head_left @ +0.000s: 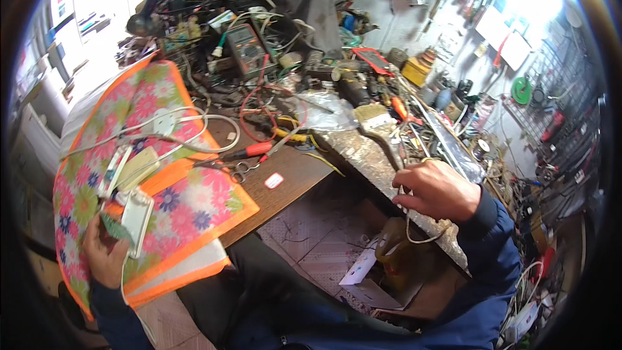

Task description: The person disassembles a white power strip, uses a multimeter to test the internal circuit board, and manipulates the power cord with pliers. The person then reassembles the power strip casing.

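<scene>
Left hand (105, 253): fingers grasp a green circuit board (116, 228), near left, over the floral cloth (201, 217)
White casing (138, 221): just right of the board
Right hand (439, 191): fingers pinch a thin cord (411, 230), right
Multimeter (247, 45): far side, beyond the table's (295, 175) scissors (242, 168)

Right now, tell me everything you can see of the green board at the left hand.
The green board is a small, thin-looking piece with a speckled surface, resembling a circuit board; its finer details are too blurred to make out. The left hand holds it at a tilt and partly covers it, over the left part of the floral mat. A white, plastic-looking casing sits just to its right; whether the two are joined cannot be told.
</scene>
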`<state>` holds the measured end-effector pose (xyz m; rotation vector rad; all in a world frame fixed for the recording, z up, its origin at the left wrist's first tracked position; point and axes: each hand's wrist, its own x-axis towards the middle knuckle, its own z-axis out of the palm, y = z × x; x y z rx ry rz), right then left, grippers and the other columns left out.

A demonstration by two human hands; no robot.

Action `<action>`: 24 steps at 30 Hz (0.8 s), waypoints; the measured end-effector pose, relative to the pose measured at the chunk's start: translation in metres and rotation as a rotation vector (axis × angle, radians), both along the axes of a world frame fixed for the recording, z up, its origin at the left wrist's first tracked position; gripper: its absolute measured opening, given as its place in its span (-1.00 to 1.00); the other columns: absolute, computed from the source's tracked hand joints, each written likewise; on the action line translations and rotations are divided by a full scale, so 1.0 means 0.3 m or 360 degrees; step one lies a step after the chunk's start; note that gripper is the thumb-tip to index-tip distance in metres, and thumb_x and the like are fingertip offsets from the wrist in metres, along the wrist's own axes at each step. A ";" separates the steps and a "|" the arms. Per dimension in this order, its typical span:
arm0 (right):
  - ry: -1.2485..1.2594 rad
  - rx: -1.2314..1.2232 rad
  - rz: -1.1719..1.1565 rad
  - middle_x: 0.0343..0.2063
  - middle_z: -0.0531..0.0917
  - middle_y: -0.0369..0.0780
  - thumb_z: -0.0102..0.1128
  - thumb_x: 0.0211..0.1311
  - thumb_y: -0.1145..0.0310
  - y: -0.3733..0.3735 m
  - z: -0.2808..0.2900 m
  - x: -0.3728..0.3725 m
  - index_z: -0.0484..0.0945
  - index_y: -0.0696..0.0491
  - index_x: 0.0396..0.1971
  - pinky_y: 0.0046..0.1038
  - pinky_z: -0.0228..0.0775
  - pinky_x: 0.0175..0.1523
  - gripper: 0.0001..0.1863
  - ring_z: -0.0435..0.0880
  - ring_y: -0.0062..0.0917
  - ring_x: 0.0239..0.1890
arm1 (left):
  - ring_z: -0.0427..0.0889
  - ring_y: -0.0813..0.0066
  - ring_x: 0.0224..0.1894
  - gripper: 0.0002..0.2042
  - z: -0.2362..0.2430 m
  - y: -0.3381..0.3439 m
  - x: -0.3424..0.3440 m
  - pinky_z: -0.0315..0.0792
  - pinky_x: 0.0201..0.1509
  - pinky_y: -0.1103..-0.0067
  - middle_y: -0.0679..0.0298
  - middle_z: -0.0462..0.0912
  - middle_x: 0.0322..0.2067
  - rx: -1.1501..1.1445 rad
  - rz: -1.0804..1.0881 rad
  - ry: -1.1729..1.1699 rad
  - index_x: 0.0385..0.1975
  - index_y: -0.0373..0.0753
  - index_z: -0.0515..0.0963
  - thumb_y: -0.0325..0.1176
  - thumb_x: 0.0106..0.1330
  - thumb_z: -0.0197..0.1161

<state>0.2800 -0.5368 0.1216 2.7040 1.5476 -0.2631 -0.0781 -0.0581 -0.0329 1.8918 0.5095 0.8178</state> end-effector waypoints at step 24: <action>-0.0283 0.0183 -0.1084 -0.40 0.71 0.10 0.36 0.06 0.14 -0.561 -0.214 0.599 0.71 0.22 -0.30 -0.19 0.57 -0.12 -0.60 0.74 -0.04 -0.28 | 0.59 0.28 0.13 -0.45 0.122 -0.064 0.077 0.42 0.23 0.47 0.13 0.62 0.13 0.0528 0.0286 0.0594 0.21 -0.42 0.45 -0.30 0.28 0.43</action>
